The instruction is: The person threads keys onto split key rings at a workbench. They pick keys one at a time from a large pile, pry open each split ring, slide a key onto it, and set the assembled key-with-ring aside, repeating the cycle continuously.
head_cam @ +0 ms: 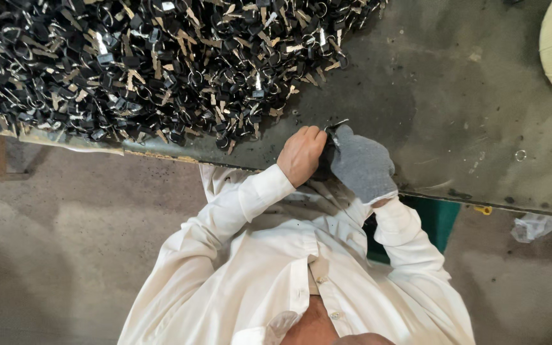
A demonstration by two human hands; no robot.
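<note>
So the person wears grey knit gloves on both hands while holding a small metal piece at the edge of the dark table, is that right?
Not quite. Only the right hand wears a grey knit glove; the left hand is bare, as the head view shows. Both hold the small metal piece at the dark table edge.

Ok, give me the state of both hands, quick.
Left hand: bare, closed, gripping a small dark metal piece.
Right hand: in a grey knit glove, closed on the same piece.

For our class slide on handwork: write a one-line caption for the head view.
Bare left hand and grey-gloved right hand grip a small metal piece beside a heap of parts.
</note>
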